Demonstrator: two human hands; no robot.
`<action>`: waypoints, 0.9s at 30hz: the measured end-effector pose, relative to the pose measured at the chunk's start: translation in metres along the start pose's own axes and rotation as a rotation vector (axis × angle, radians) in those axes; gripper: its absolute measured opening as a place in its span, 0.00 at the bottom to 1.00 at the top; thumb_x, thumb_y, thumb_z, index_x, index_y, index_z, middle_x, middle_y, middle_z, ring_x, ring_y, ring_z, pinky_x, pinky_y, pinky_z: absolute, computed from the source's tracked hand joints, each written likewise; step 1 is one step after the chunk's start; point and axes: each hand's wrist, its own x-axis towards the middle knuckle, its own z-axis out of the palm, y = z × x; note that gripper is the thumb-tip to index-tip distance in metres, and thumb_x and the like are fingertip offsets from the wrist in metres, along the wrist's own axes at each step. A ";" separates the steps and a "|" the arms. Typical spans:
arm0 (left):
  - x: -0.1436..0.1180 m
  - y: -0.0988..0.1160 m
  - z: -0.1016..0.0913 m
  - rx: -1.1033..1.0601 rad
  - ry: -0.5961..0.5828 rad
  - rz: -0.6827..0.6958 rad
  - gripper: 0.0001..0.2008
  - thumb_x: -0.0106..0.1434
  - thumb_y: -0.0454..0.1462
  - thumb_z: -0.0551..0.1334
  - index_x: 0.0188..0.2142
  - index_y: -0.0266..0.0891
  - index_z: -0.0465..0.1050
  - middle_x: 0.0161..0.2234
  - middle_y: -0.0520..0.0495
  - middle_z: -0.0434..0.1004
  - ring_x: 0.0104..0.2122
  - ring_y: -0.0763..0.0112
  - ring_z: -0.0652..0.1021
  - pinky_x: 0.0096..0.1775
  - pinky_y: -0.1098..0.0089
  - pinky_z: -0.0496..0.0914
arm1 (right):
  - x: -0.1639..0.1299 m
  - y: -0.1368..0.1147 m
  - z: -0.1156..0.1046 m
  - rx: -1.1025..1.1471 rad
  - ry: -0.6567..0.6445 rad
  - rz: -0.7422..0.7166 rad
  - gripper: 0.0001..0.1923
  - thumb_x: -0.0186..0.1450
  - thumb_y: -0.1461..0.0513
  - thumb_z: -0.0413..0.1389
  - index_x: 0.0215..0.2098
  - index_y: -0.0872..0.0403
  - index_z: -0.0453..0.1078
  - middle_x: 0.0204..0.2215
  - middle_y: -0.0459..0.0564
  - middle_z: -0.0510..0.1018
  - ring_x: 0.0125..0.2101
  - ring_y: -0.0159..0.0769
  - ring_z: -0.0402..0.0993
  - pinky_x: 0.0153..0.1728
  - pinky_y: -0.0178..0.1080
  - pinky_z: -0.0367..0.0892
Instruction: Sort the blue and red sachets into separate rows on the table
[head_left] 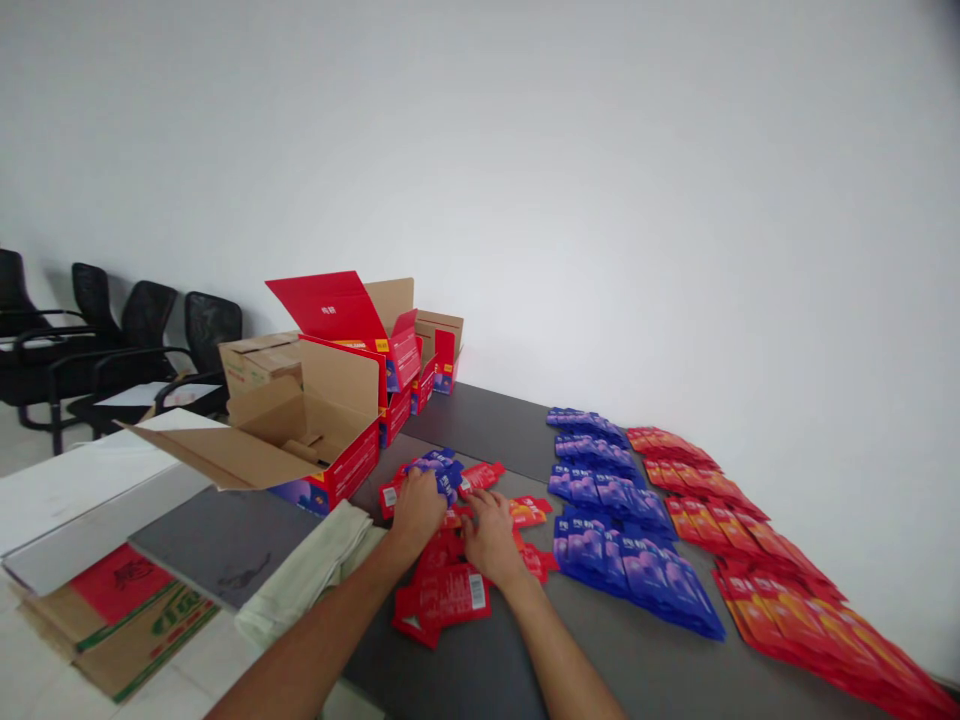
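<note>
A loose pile of flat red pouches point(442, 598) and a few blue pouches point(435, 460) lies on the dark table. My left hand point(418, 512) is at the far left part of the pile, its fingers curled at a blue pouch point(450, 478); the fingertips are partly hidden. My right hand point(493, 538) rests over the middle of the pile, fingers apart and slightly bent, touching the red pouches. One red pouch point(480, 478) lies just beyond my hands, and a red-orange pouch point(529, 512) is to the right.
Overlapping rows of blue pouches point(630, 560) and red-orange pouches point(802, 620) lie to the right by the wall. An open carton point(356, 460) stands left, with more red cartons point(401, 365) behind. A folded pale cloth point(311, 565) lies at the table's left edge. Black chairs point(150, 325) stand beyond.
</note>
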 end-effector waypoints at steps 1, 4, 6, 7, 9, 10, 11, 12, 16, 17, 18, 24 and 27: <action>0.000 0.002 -0.001 -0.042 0.001 0.007 0.14 0.58 0.33 0.58 0.44 0.33 0.73 0.45 0.36 0.73 0.47 0.59 0.73 0.49 0.65 0.63 | -0.001 0.000 -0.003 0.010 0.007 -0.004 0.21 0.62 0.65 0.52 0.53 0.51 0.72 0.54 0.54 0.72 0.56 0.49 0.61 0.56 0.47 0.56; -0.002 0.010 -0.001 -0.168 0.038 0.035 0.14 0.59 0.33 0.58 0.44 0.33 0.73 0.48 0.36 0.73 0.49 0.61 0.73 0.50 0.66 0.63 | -0.002 -0.001 -0.013 0.065 0.030 -0.031 0.17 0.64 0.64 0.51 0.50 0.50 0.73 0.51 0.53 0.75 0.54 0.46 0.64 0.56 0.46 0.56; -0.003 0.017 0.002 -0.275 0.050 0.034 0.12 0.59 0.33 0.59 0.43 0.33 0.72 0.45 0.39 0.75 0.46 0.62 0.74 0.48 0.67 0.64 | -0.002 0.000 -0.021 0.121 0.033 -0.047 0.16 0.66 0.63 0.49 0.48 0.51 0.74 0.48 0.53 0.77 0.51 0.44 0.67 0.55 0.45 0.57; -0.004 0.020 0.004 -0.340 0.045 0.029 0.10 0.59 0.33 0.59 0.41 0.34 0.72 0.42 0.41 0.76 0.44 0.63 0.74 0.46 0.67 0.65 | -0.002 0.002 -0.024 0.151 0.040 -0.041 0.16 0.66 0.63 0.49 0.48 0.52 0.73 0.47 0.53 0.77 0.50 0.43 0.69 0.54 0.44 0.58; -0.004 0.028 0.009 -0.484 0.018 0.006 0.07 0.57 0.33 0.60 0.37 0.36 0.72 0.36 0.46 0.77 0.38 0.66 0.76 0.41 0.69 0.66 | -0.003 0.007 -0.030 0.220 0.058 0.002 0.15 0.66 0.61 0.49 0.48 0.53 0.73 0.45 0.54 0.78 0.47 0.42 0.71 0.51 0.43 0.61; -0.005 0.032 0.011 -0.564 0.002 -0.007 0.05 0.57 0.33 0.61 0.34 0.36 0.71 0.33 0.48 0.77 0.35 0.68 0.76 0.39 0.70 0.66 | -0.004 0.010 -0.033 0.263 0.066 0.031 0.16 0.66 0.61 0.50 0.49 0.53 0.72 0.43 0.54 0.78 0.45 0.42 0.72 0.48 0.42 0.64; -0.006 0.036 0.013 -0.647 -0.015 -0.020 0.04 0.56 0.33 0.61 0.33 0.36 0.71 0.31 0.49 0.77 0.33 0.69 0.75 0.36 0.70 0.66 | -0.005 0.014 -0.035 0.314 0.071 0.060 0.16 0.65 0.60 0.50 0.49 0.54 0.71 0.41 0.54 0.79 0.42 0.41 0.73 0.45 0.41 0.65; -0.007 0.041 0.015 -0.732 -0.032 -0.035 0.03 0.55 0.33 0.62 0.32 0.37 0.70 0.29 0.50 0.76 0.31 0.69 0.75 0.34 0.71 0.66 | -0.006 0.018 -0.037 0.369 0.065 0.088 0.16 0.65 0.59 0.51 0.49 0.54 0.70 0.38 0.53 0.79 0.38 0.40 0.74 0.40 0.40 0.67; -0.012 0.063 0.019 -1.046 -0.102 -0.095 0.09 0.52 0.38 0.66 0.31 0.36 0.70 0.28 0.49 0.76 0.29 0.68 0.76 0.31 0.71 0.67 | -0.013 0.034 -0.045 0.536 0.003 0.195 0.14 0.63 0.56 0.53 0.45 0.54 0.70 0.26 0.45 0.75 0.25 0.35 0.70 0.27 0.34 0.64; -0.013 0.068 0.020 -1.100 -0.120 -0.104 0.11 0.51 0.39 0.67 0.31 0.36 0.70 0.29 0.49 0.77 0.29 0.68 0.76 0.31 0.70 0.68 | -0.015 0.038 -0.048 0.567 0.000 0.220 0.13 0.63 0.56 0.54 0.42 0.54 0.70 0.24 0.44 0.74 0.24 0.34 0.69 0.26 0.34 0.62; -0.014 0.074 0.021 -1.142 -0.139 -0.109 0.12 0.50 0.39 0.67 0.32 0.36 0.71 0.30 0.48 0.77 0.30 0.68 0.77 0.32 0.70 0.69 | -0.017 0.041 -0.051 0.604 0.005 0.241 0.11 0.62 0.56 0.55 0.40 0.54 0.70 0.24 0.43 0.73 0.24 0.33 0.68 0.25 0.33 0.62; -0.021 0.098 0.040 -1.237 -0.350 -0.009 0.19 0.45 0.33 0.68 0.38 0.36 0.69 0.33 0.47 0.78 0.32 0.68 0.78 0.35 0.70 0.71 | -0.030 0.062 -0.074 0.814 0.055 0.308 0.10 0.59 0.57 0.57 0.37 0.54 0.68 0.25 0.42 0.72 0.25 0.32 0.67 0.27 0.33 0.61; -0.028 0.108 0.051 -1.254 -0.458 0.038 0.23 0.43 0.30 0.67 0.41 0.36 0.67 0.33 0.48 0.78 0.31 0.68 0.79 0.32 0.71 0.71 | -0.037 0.071 -0.083 0.820 0.089 0.341 0.09 0.59 0.58 0.57 0.36 0.53 0.67 0.23 0.41 0.70 0.24 0.31 0.66 0.26 0.33 0.60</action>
